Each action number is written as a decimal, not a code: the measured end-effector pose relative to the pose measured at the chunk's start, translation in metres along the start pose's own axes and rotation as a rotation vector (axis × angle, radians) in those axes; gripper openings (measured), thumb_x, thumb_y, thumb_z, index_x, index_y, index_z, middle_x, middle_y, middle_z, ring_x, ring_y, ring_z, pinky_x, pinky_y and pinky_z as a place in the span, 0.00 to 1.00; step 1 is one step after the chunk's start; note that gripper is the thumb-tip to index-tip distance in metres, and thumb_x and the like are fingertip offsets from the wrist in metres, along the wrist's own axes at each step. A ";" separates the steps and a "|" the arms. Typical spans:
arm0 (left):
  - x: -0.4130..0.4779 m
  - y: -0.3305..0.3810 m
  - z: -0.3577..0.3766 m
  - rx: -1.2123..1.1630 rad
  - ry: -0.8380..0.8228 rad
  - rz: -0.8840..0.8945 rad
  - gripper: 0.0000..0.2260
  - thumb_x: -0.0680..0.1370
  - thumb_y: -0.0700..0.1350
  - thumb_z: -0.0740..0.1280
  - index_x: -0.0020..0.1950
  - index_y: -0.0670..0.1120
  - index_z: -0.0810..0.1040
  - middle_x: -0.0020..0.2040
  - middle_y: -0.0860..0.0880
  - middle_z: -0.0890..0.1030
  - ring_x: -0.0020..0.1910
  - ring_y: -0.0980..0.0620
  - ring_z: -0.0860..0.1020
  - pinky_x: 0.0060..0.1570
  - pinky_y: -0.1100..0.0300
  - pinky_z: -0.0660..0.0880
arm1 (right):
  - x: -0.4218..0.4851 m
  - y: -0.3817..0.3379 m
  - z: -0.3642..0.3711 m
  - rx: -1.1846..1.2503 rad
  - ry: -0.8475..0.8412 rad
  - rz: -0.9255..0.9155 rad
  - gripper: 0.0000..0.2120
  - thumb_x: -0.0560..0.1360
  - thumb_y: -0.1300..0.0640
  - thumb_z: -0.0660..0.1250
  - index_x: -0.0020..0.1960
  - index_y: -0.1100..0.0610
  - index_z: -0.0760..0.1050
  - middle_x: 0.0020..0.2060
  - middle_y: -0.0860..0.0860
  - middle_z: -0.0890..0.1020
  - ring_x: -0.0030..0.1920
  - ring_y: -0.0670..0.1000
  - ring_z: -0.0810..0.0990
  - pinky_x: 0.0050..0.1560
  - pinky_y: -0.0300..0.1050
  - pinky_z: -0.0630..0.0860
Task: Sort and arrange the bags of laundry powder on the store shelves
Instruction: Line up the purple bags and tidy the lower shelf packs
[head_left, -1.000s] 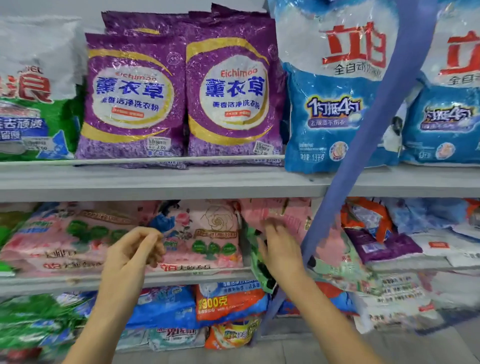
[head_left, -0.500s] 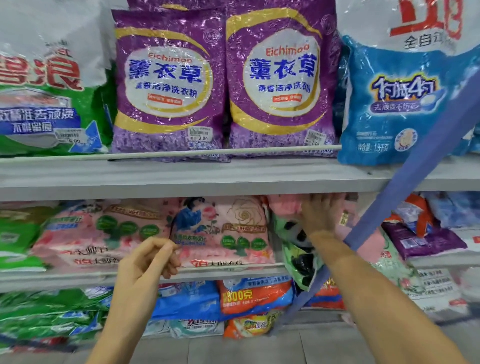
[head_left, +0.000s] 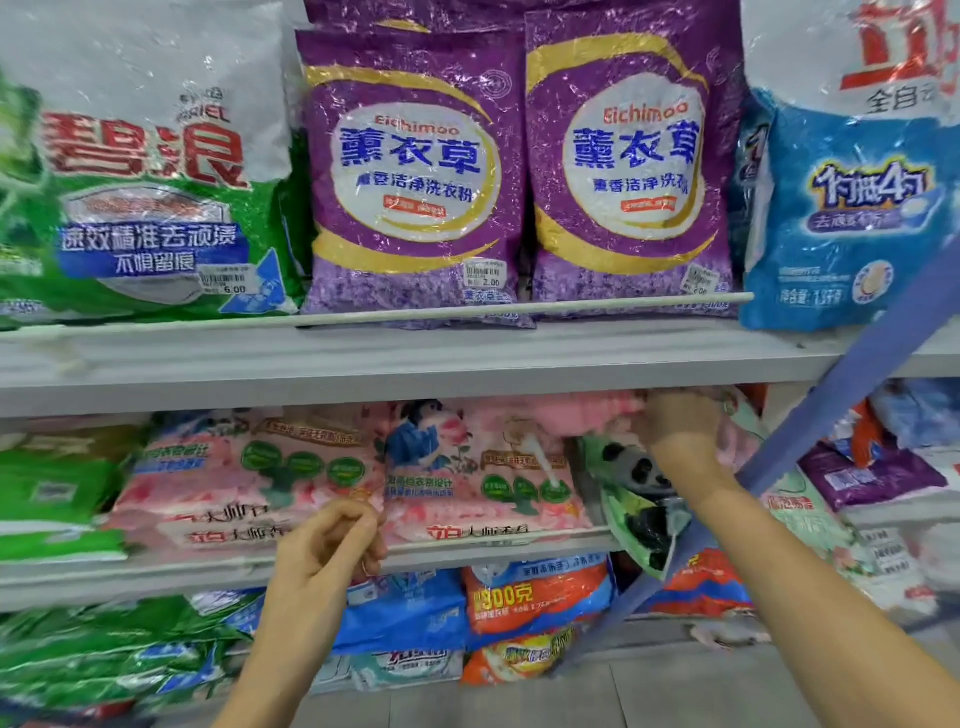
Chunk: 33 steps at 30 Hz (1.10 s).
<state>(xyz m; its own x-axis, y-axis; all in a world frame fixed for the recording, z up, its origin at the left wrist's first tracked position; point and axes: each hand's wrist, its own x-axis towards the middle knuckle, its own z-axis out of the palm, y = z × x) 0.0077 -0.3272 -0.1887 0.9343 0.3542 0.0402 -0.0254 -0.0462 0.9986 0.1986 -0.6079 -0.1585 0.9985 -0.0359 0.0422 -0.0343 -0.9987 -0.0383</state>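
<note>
The soft pink plastic bag of laundry powder (head_left: 597, 415) sits high on the grey middle shelf (head_left: 156, 577), right under the grey metal shelf board (head_left: 415, 364) above it. The right hand (head_left: 680, 423) holds its top end, fingers curled on it.

To do this bit well, I think: push the pink bag straight back w/ a slow, flat push, so it lands on the other pink flower bags (head_left: 467, 467) & doesn't slide off. Keep the wrist low, bc the gap under the board looks tight.

The pink bag looks puffy, crinkly & floppy, so it will prob. bend, not stay stiff.

Just under the right hand, a green bag with a panda picture (head_left: 636, 483) hangs tilted over the shelf lip. It could drop, so fix it next.

The left hand (head_left: 332, 545) is by the shelf front, fingers curled loose, nothing in it.

Shiny purple bags (head_left: 519, 171) stand up top.
</note>
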 end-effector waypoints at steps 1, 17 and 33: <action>0.002 -0.004 -0.003 0.003 -0.003 -0.008 0.08 0.78 0.36 0.63 0.42 0.38 0.78 0.33 0.41 0.78 0.29 0.54 0.75 0.30 0.67 0.73 | -0.006 -0.006 0.000 -0.043 0.084 -0.068 0.10 0.75 0.52 0.67 0.50 0.59 0.78 0.46 0.57 0.83 0.47 0.57 0.81 0.42 0.45 0.72; 0.019 -0.059 -0.034 -0.324 -0.065 -0.386 0.07 0.81 0.39 0.60 0.55 0.44 0.77 0.49 0.48 0.85 0.49 0.51 0.83 0.42 0.65 0.79 | -0.104 -0.089 -0.038 1.124 0.109 -0.420 0.20 0.61 0.70 0.73 0.46 0.49 0.82 0.40 0.46 0.85 0.42 0.45 0.83 0.43 0.44 0.80; -0.021 -0.083 0.021 -0.679 -0.510 -0.669 0.06 0.73 0.33 0.70 0.45 0.41 0.85 0.38 0.43 0.84 0.36 0.48 0.84 0.36 0.58 0.80 | -0.182 0.022 -0.006 1.895 -0.268 0.256 0.11 0.60 0.64 0.73 0.42 0.58 0.83 0.37 0.59 0.85 0.35 0.56 0.84 0.33 0.46 0.81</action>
<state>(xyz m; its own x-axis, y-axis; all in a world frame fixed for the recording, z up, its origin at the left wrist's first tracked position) -0.0021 -0.3502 -0.2733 0.8660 -0.3221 -0.3824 0.4994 0.5953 0.6295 0.0162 -0.6237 -0.1614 0.9640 0.0374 -0.2633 -0.2581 0.3697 -0.8926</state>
